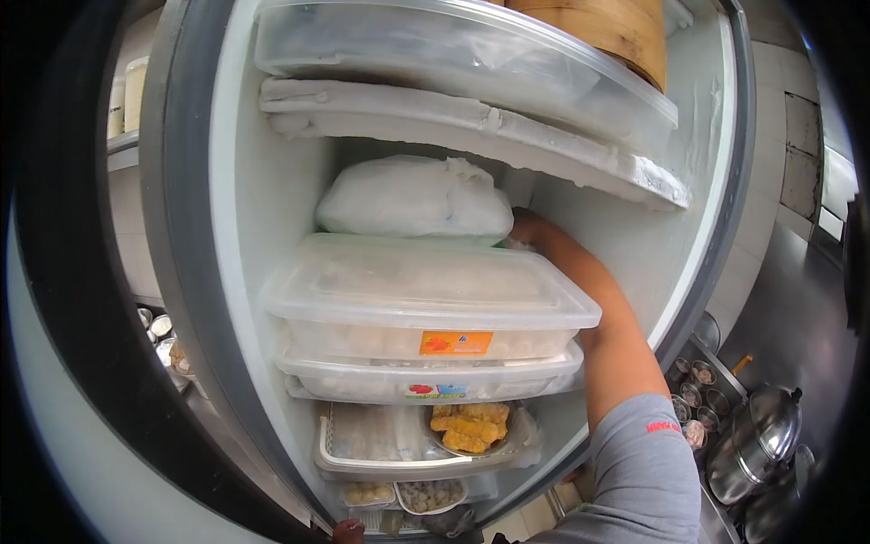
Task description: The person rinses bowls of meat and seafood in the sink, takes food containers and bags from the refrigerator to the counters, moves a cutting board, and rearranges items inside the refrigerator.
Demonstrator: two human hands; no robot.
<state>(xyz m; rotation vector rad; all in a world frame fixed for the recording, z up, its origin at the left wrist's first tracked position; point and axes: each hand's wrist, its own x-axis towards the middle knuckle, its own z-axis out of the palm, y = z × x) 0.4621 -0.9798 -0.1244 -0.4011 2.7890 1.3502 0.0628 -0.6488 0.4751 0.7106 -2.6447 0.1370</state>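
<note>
My right arm reaches deep into an upright freezer along its right inner wall. My right hand [526, 227] is at the right end of a knotted white plastic bag [412, 201], its fingers hidden behind the bag and in shadow. Below the bag sit two stacked clear plastic boxes [435, 286] with lids and fruit labels, pale contents showing through. The forearm passes close by their right corner. Only a small part of my left hand [348, 531] shows at the bottom edge, by the lower freezer front; its fingers cannot be made out.
A frost-covered shelf [480, 127] hangs over the bag, carrying a clear plastic tub [381, 45] and a bamboo steamer [603, 32]. Lower down are a white tray [390, 464], a bowl of yellow-orange food [469, 426] and small containers. A steel pot [752, 444] stands outside at right.
</note>
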